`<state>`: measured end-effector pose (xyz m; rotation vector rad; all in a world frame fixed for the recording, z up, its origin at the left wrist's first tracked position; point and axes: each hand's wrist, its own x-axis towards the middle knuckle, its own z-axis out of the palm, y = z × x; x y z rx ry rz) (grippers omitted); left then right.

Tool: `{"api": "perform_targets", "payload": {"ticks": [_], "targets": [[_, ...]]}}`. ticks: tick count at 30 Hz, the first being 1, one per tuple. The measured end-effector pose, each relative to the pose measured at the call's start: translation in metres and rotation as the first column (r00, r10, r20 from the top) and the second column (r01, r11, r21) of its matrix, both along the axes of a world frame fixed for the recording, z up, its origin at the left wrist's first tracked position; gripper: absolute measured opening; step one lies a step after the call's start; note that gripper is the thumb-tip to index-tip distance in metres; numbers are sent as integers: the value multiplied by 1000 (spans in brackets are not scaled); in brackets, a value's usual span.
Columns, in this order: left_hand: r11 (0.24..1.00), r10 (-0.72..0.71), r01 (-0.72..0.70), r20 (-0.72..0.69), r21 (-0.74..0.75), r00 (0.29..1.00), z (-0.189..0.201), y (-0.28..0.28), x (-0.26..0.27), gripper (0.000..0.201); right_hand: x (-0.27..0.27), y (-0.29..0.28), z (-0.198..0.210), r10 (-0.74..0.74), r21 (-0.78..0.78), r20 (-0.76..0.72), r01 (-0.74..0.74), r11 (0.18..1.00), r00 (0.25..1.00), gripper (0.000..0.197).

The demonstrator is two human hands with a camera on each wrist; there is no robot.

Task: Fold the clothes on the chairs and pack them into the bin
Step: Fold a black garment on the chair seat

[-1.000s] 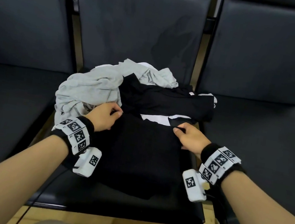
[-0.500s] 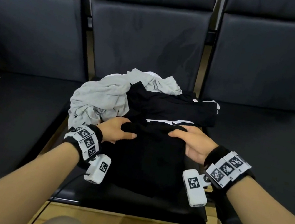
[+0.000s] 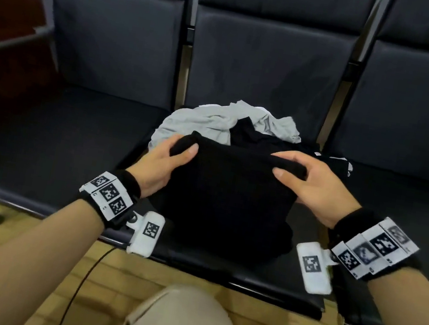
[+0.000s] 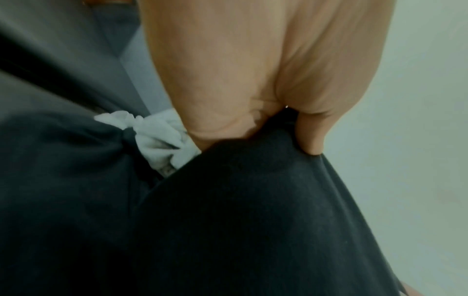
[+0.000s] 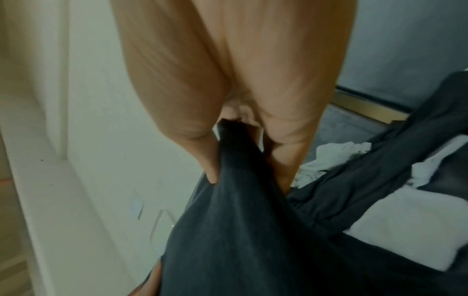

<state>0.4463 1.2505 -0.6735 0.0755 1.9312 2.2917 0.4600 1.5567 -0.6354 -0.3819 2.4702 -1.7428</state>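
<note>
A folded black garment [image 3: 231, 193] hangs lifted above the middle chair seat [image 3: 259, 280]. My left hand [image 3: 171, 160] grips its upper left corner, thumb on the near face; in the left wrist view the black garment [image 4: 253, 200] bunches under the left hand [image 4: 253, 90]. My right hand [image 3: 304, 180] grips the upper right edge; the right wrist view shows the right hand [image 5: 240, 100] pinching the black garment [image 5: 240, 220]. Behind lie a crumpled grey garment [image 3: 208, 124] and a black and white garment [image 3: 329, 161]. No bin is in view.
Three dark padded chairs stand in a row; the left seat [image 3: 55, 141] and right seat [image 3: 404, 211] hold nothing. A dark red-brown piece of furniture [image 3: 8, 14] stands at far left. My knee [image 3: 181, 321] is below, over a yellowish floor [image 3: 12, 225].
Both hands took hold of the black garment's far edge and lifted it off the seat toward me. The head view swung left and lower, bringing my knee into sight.
</note>
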Motion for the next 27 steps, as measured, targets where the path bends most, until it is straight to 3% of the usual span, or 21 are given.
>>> {"api": "perform_targets", "payload": {"ticks": [2, 5, 9, 14, 18, 21, 27], "targets": [[1000, 22, -23, -37, -21, 999, 4, -20, 15, 24, 5, -20, 11, 95, 11, -4, -95, 995, 995, 26], [998, 20, -24, -57, -54, 998, 3, -45, 33, 10, 15, -57, 32, 241, -138, 68, -230, 963, 968, 28], [999, 48, -47, -21, 16, 999, -6, -74, 59, 41, 31, -111, 65, 394, -250, 128, -355, 901, 910, 27], [965, 98, -122, 112, 230, 989, -13, -97, 97, 42, 42, -175, 91, 549, -298, 186, -486, 822, 815, 26], [858, 59, -203, 304, 471, 951, -18, -121, 145, 48, 50, -225, 83, 589, -374, 251, -484, 791, 768, 27], [736, 108, -307, 343, 603, 933, -32, -148, 188, 54, 60, -266, 61, 595, -394, 313, -469, 790, 740, 28], [597, 352, -539, 410, 594, 842, -60, -221, 277, 43, 104, -351, 3, 607, -256, 414, -553, 793, 678, 26]]}}
